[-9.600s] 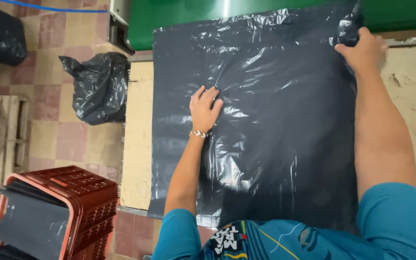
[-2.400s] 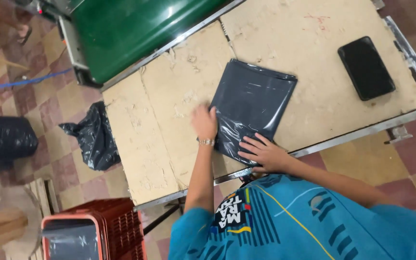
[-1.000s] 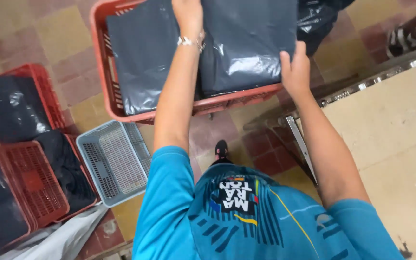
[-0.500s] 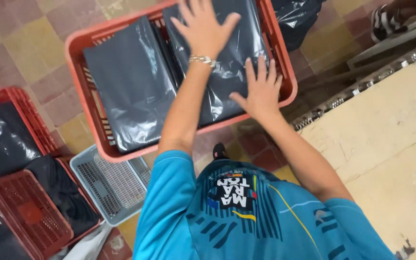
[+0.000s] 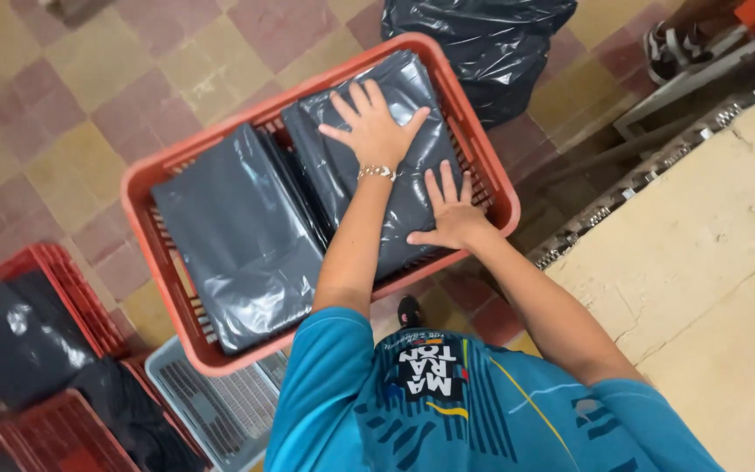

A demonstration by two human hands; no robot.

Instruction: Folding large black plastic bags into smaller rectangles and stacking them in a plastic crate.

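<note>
- Your orange crate (image 5: 137, 205) sits on the tiled floor (image 5: 63, 96) with two stacks of folded dark grey plastic bags lying side by side in it: the right stack (image 5: 395, 114) is under your hands, the left stack (image 5: 238, 236) lies free and just beside it.
- A full black sack (image 5: 474, 35) stands on the floor just past the crate's far corner, its top cut off by the frame.
- At lower left, red crates (image 5: 63, 288) hold more dark folded plastic, and a grey perforated basket (image 5: 211, 411) shows between them and you; all are partly cropped or covered by your blue shirt (image 5: 447, 402).
- A worn beige tabletop (image 5: 709, 262) fills the right edge, only part of it in view.
- The shirt's printed patch is small and upside down to you.
- Your left hand (image 5: 373, 127), bracelet at the wrist, lies flat with fingers spread wide on the far half of the right stack, gripping nothing.
- Your right hand (image 5: 452, 214) presses palm-down, fingers together and straight, on the stack's near edge by the crate wall; it also closes on nothing.
</note>
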